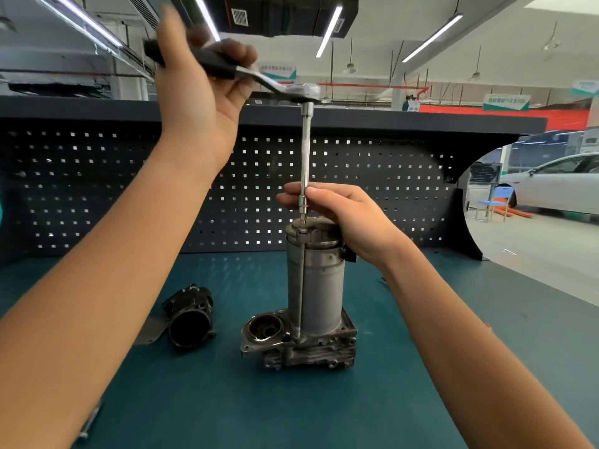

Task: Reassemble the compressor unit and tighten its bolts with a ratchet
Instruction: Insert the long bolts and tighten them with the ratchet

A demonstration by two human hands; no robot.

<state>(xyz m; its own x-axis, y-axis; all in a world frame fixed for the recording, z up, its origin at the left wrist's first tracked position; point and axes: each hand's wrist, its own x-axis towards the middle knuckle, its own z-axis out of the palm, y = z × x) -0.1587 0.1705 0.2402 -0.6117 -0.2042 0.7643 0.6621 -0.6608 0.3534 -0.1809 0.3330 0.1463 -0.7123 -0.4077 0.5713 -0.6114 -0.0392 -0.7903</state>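
Blurred left hand (197,89) — ratchet handle (194,59) half-hidden

Operator's arms, head view.
Left hand (201,102) and right hand (350,218) were bare; forearms unsleeved, no gloves.

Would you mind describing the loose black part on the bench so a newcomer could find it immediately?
Start at the teal bench mat and find the tall grey compressor unit standing upright at its middle. Just to its left lies the black housing, on its side, apart from the unit. Unlike the unit, it is dark, short, and shows a round open bore.
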